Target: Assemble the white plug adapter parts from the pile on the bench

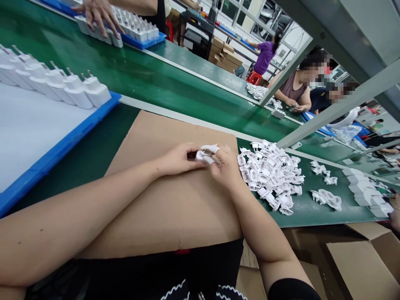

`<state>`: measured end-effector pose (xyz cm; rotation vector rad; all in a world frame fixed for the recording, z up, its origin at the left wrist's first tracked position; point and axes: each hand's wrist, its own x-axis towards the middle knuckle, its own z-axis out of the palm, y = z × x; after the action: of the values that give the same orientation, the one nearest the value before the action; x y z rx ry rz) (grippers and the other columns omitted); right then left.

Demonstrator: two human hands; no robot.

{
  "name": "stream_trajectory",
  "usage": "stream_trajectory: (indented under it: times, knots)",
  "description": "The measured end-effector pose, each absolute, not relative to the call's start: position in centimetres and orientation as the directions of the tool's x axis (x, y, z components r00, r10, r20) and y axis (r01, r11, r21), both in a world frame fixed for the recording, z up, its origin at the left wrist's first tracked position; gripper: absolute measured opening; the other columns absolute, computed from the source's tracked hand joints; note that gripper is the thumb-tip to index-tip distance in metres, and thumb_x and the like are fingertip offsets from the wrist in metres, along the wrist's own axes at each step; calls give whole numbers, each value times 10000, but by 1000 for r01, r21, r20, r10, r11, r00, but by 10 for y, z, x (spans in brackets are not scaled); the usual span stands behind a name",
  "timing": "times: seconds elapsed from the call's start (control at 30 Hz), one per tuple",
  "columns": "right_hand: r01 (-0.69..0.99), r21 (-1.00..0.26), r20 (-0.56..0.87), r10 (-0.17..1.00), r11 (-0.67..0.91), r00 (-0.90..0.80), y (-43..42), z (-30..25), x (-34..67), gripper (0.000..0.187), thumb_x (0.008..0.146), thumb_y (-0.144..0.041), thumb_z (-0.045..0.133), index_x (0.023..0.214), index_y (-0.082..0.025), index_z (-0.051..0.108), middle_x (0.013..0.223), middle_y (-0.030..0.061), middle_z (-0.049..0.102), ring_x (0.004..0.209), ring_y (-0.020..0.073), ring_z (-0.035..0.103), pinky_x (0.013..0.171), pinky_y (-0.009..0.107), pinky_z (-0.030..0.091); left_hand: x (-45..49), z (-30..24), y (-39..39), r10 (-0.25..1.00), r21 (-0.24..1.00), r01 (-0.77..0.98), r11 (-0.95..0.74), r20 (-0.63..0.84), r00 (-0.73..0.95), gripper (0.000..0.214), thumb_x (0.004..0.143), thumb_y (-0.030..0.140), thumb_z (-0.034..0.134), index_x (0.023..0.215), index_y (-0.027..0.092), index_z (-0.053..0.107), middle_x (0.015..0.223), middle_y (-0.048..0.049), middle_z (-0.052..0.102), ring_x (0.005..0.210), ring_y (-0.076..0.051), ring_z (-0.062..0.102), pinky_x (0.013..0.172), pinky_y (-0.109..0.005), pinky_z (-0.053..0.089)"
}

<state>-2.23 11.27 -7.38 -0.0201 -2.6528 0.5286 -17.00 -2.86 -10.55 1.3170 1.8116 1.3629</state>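
Over the brown cardboard sheet, my two hands meet around a small white plastic plug part. My left hand pinches it from the left with curled fingers and thumb. From the right, my right hand grips the same part; white coverings sit on some of its fingertips. The fingers hide much of the part's shape. Just right of my right hand lies a heap of white plug parts, several with pins showing.
To the left stands a blue-edged tray with a row of white plug adapters. A co-worker's hand touches adapters across the green bench. Stacked white pieces and an open carton are at right; a metal post slants overhead.
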Motion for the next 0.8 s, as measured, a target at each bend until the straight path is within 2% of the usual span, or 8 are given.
stream_trajectory:
  times: [0.13,0.37,0.6,0.67,0.8]
  knots:
    - [-20,-334,383,116,943,-916,111,-70,-25,402,787,1,518,1106,-158,706,1063,111,711,1027,271,596,913,402,501,-170,-106,-29,905,918,395,25,147,-400,402,749,567,780,873,192,702,867,-45,698,865,-258,647,737,-346,490]
    - [106,-321,262,196,941,-945,105,-53,-31,384,729,-13,528,1001,-177,743,979,92,726,971,270,616,866,391,500,-168,-102,-31,908,911,409,50,130,-398,392,764,557,759,875,186,694,869,-48,696,860,-248,633,731,-339,475]
    - [202,-425,286,343,882,-895,98,-61,-31,441,723,-33,544,1077,-214,735,1063,59,739,1019,263,637,916,405,517,-163,-109,-29,883,895,445,30,185,-431,342,784,511,737,891,188,704,884,-41,695,845,-238,646,752,-343,501]
    - [211,-423,288,351,881,-891,98,-64,-31,442,711,-33,543,1062,-219,734,1054,57,740,1002,262,637,898,401,523,-160,-110,-28,874,881,472,28,207,-439,323,805,492,717,900,185,700,886,-43,697,841,-239,652,771,-356,510]
    - [157,-431,328,317,888,-890,103,-69,-31,458,666,-13,525,1028,-203,732,976,71,737,956,267,635,886,406,520,-153,-108,-30,875,865,501,-32,267,-405,386,853,464,699,1110,178,666,1060,-87,735,955,-267,689,861,-399,547]
